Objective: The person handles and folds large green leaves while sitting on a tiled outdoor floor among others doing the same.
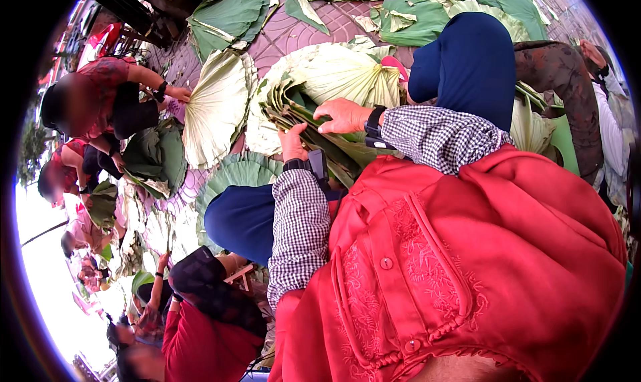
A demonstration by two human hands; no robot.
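A bundle of folded lotus leaves (330, 149), dark green to brown with layered edges, lies between my bent knees. My left hand (293, 141) grips its near left edge, thumb on top. Over the upper side of the bundle is my right hand (345, 116), thumb and forefinger apart; whether its fingertips touch the leaves is hard to tell. Just beyond the hands, a pile of pale yellow-green leaves (345, 71) fans out on the ground. A rounded green leaf (238, 174) spreads beside my left knee.
Patterned pink paving (280, 34) shows between scattered leaves. At left, a person in a red patterned top (102, 81) holds a pale fan-shaped leaf (218, 107). A person in red (205, 342) sits close at lower left. Another person's camouflage-clad leg (561, 97) is at right.
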